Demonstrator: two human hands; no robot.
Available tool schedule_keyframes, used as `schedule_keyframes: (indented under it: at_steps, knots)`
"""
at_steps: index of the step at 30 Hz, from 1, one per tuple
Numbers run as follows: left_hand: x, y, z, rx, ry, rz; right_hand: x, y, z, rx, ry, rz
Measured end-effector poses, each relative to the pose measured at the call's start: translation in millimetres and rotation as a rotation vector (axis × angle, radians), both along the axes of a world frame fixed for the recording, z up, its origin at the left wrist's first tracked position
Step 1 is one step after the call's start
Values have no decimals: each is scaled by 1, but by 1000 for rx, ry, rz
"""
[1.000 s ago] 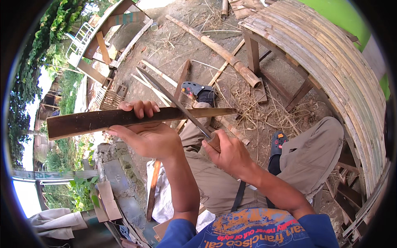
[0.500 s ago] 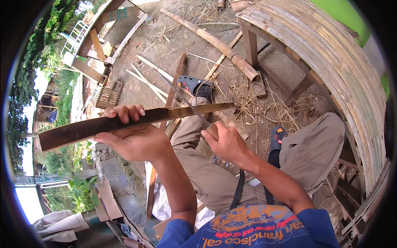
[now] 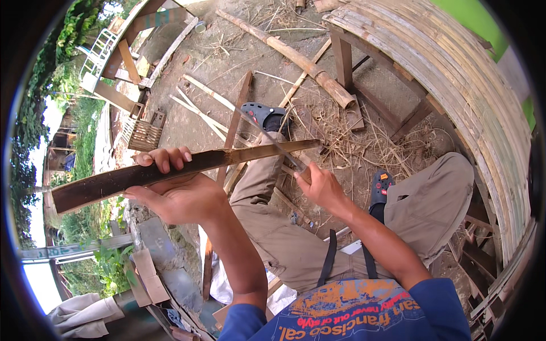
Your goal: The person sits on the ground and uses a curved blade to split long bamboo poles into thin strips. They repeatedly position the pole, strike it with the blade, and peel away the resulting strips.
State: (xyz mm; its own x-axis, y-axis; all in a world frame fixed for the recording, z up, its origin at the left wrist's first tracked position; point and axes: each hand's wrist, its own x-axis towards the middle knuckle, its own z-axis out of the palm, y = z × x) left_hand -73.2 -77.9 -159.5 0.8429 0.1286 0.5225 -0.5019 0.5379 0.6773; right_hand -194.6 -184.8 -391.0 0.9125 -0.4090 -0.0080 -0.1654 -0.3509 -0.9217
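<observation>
My left hand point(image 3: 185, 196) grips a long piece of split bamboo point(image 3: 136, 175) from below, fingers curled over its upper edge and thumb along the lower one. The piece is wide and dark at its left end; past a node, it narrows to a pale, pared length point(image 3: 253, 152) on the right. My right hand point(image 3: 324, 187) is closed around the handle of a knife point(image 3: 292, 159). The long thin blade lies across the pale part and points up and left. Most of the handle is hidden in my fingers.
Shavings point(image 3: 364, 136) litter the ground beyond my knees. A bamboo pole point(image 3: 301, 59) lies farther off, near thin strips point(image 3: 199, 116) and a wooden bar point(image 3: 236, 113). A slatted bamboo bench point(image 3: 455, 74) curves along the right. At far left stands a slatted crate point(image 3: 145, 133).
My right hand and the knife have moved right along the pale part, toward its tip. My left hand and the bamboo have shifted slightly left.
</observation>
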Motion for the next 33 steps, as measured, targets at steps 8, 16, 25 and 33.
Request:
schedule_keyframes:
  at_steps: [8,16,25,33]
  knots:
    - [19,6,-2,44,51,87,0,-1,-30,-1,108,-2]
    - [20,9,1,61,34,7,-22,-11,-92,-2,243,-65]
    - [18,-3,3,62,34,33,-49,-17,-158,62,424,-156]
    - [33,-12,7,109,55,118,-64,-10,-182,24,518,-227]
